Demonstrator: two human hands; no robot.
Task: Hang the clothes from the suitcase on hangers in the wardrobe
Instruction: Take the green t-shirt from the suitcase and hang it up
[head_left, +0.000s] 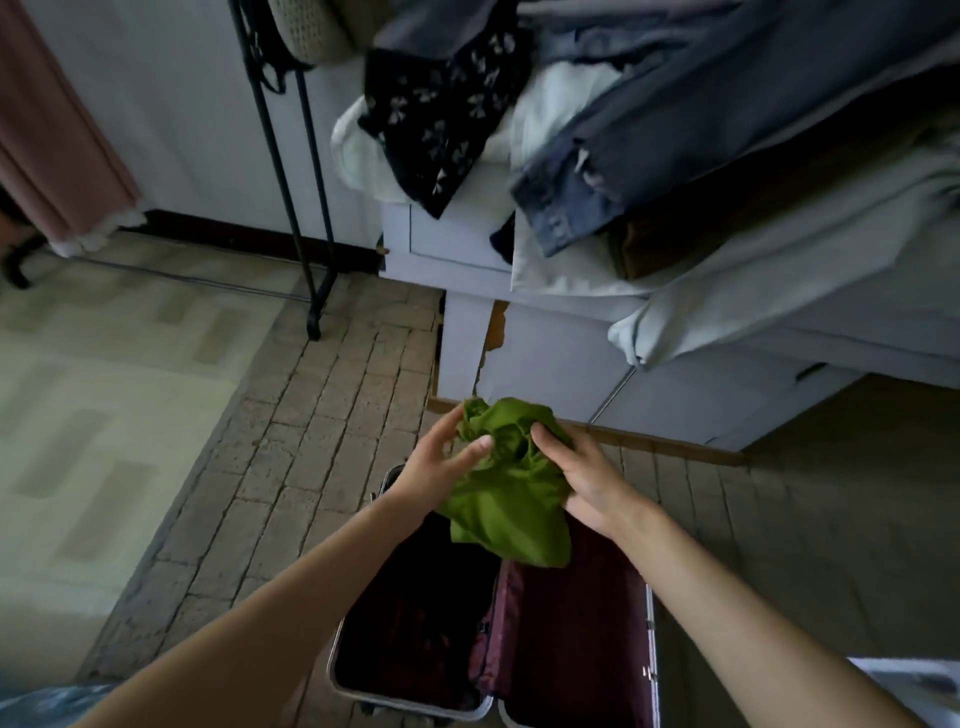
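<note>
We note a floor of pale brick-pattern tile, with a lighter patterned rug along its left side. A black metal rack stands near the far wall, and a pink curtain hangs in the far left corner. At upper right, a pale cabinet carries a loose heap of clothing over its top edge: a dark floral piece, denim and white fabric among it. An open suitcase with a dark maroon lining lies on the floor at the bottom centre, its two halves side by side. We record the green garment held bunched in the air directly above the suitcase's far end, clear of the lining. Our left hand has thumb and fingers curled onto the garment's upper left bunch, the thumb tip pressed into the cloth. Our right hand grips the right side of the bunch, fingers wrapped into the fabric. The garment's loose lower part hangs below and between the two hands.
</note>
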